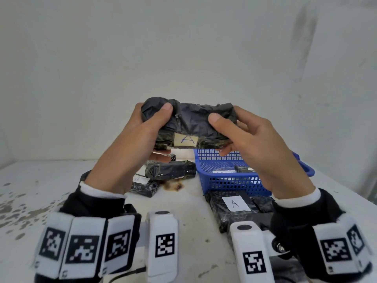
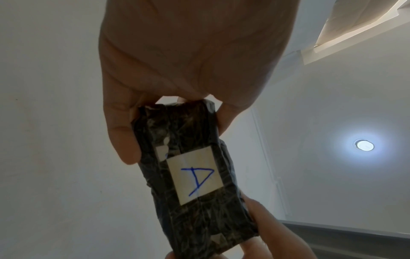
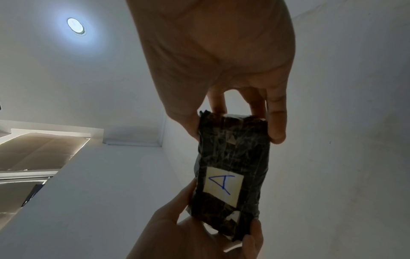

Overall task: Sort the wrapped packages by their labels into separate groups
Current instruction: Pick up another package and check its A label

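A black-wrapped package (image 1: 188, 121) is held up above the white table (image 1: 30, 190), gripped at one end by the left hand (image 1: 140, 135) and at the other by the right hand (image 1: 251, 137); thumbs are pressed on its top, fingers curled beneath. Its paper label (image 1: 186, 140), marked "A" in blue, is turned toward the wrists, between the two thumbs. Below the right fingers a blue mesh basket (image 1: 228, 180) is seen, with another A-labelled package (image 1: 234, 207) just beside its near wall. Below the left fingers a B-labelled package (image 1: 142, 185) is lying.
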`<move>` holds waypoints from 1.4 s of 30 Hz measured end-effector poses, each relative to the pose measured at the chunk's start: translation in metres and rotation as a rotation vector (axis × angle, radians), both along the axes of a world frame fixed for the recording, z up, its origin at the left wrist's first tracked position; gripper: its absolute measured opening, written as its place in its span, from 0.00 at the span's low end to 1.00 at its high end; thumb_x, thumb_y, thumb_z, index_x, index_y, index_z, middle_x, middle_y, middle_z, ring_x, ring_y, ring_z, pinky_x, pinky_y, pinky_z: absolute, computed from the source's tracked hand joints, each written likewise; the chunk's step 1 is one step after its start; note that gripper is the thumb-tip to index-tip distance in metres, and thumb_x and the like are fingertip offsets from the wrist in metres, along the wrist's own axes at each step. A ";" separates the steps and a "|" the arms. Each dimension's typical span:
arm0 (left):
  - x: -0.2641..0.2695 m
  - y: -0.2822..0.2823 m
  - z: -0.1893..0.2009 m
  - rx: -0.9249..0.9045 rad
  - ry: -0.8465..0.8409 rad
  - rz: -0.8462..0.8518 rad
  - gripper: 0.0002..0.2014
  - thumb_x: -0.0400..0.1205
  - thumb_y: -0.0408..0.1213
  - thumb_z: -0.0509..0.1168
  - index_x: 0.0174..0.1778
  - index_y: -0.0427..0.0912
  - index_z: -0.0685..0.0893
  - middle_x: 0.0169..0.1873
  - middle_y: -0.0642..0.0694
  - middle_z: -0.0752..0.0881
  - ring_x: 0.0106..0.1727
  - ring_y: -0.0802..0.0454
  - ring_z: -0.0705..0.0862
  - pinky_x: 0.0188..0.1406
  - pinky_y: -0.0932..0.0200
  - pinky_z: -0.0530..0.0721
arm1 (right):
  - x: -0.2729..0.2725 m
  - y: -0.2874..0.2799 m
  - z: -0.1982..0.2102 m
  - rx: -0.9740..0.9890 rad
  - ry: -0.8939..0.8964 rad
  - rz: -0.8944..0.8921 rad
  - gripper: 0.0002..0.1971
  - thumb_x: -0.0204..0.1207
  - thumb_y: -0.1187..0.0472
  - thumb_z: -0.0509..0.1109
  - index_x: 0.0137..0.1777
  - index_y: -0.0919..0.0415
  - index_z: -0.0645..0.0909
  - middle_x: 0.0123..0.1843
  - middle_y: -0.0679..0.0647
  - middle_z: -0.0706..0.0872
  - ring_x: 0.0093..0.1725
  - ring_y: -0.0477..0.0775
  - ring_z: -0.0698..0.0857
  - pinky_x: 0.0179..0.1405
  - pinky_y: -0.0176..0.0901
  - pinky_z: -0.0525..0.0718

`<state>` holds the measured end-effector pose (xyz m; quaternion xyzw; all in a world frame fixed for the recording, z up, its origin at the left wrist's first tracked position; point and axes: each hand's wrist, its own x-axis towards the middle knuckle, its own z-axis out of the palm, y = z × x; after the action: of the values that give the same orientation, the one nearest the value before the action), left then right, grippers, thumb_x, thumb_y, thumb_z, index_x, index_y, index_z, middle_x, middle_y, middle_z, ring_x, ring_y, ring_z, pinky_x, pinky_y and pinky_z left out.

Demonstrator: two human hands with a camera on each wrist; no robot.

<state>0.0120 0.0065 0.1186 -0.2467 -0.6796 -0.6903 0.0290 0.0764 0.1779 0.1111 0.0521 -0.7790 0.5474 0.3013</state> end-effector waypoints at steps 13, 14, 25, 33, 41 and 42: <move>-0.001 -0.004 0.000 -0.058 0.019 0.022 0.07 0.82 0.56 0.62 0.51 0.59 0.78 0.44 0.51 0.89 0.35 0.44 0.92 0.34 0.55 0.90 | 0.002 -0.003 0.000 0.105 -0.008 -0.050 0.08 0.75 0.39 0.71 0.47 0.38 0.87 0.34 0.37 0.87 0.30 0.38 0.80 0.39 0.37 0.76; 0.000 -0.004 0.000 -0.064 0.017 0.016 0.08 0.83 0.57 0.61 0.52 0.59 0.78 0.45 0.52 0.89 0.36 0.45 0.92 0.35 0.54 0.90 | 0.002 -0.003 0.000 0.099 -0.007 -0.049 0.08 0.75 0.39 0.71 0.47 0.38 0.87 0.34 0.38 0.87 0.29 0.39 0.80 0.40 0.38 0.77; 0.004 0.004 -0.003 -0.089 0.045 -0.015 0.14 0.80 0.50 0.68 0.59 0.54 0.76 0.49 0.50 0.89 0.41 0.49 0.91 0.35 0.60 0.88 | 0.005 -0.001 0.001 0.076 0.024 -0.004 0.12 0.70 0.42 0.77 0.53 0.41 0.89 0.47 0.35 0.92 0.46 0.34 0.88 0.48 0.36 0.83; 0.013 0.009 -0.003 -0.104 0.079 0.028 0.18 0.76 0.58 0.68 0.59 0.57 0.78 0.48 0.53 0.90 0.36 0.49 0.92 0.33 0.57 0.88 | 0.005 0.002 0.001 0.063 0.050 -0.042 0.10 0.74 0.43 0.75 0.51 0.44 0.90 0.45 0.35 0.92 0.45 0.33 0.88 0.41 0.25 0.81; 0.008 0.004 -0.003 -0.136 0.046 0.067 0.20 0.76 0.59 0.68 0.59 0.54 0.82 0.45 0.54 0.90 0.28 0.53 0.87 0.19 0.69 0.74 | 0.004 0.004 0.003 0.114 0.030 -0.019 0.09 0.79 0.43 0.69 0.50 0.43 0.88 0.32 0.31 0.86 0.30 0.32 0.81 0.33 0.24 0.76; 0.007 0.003 -0.003 -0.129 0.046 0.070 0.18 0.77 0.58 0.68 0.58 0.53 0.83 0.43 0.54 0.89 0.27 0.54 0.85 0.18 0.70 0.73 | 0.004 0.004 0.003 0.109 0.026 -0.019 0.11 0.78 0.42 0.68 0.51 0.42 0.89 0.36 0.32 0.88 0.31 0.32 0.82 0.36 0.26 0.77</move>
<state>0.0192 0.0096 0.1159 -0.2399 -0.7300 -0.6378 0.0524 0.0801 0.1815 0.1139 0.0682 -0.8040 0.5008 0.3133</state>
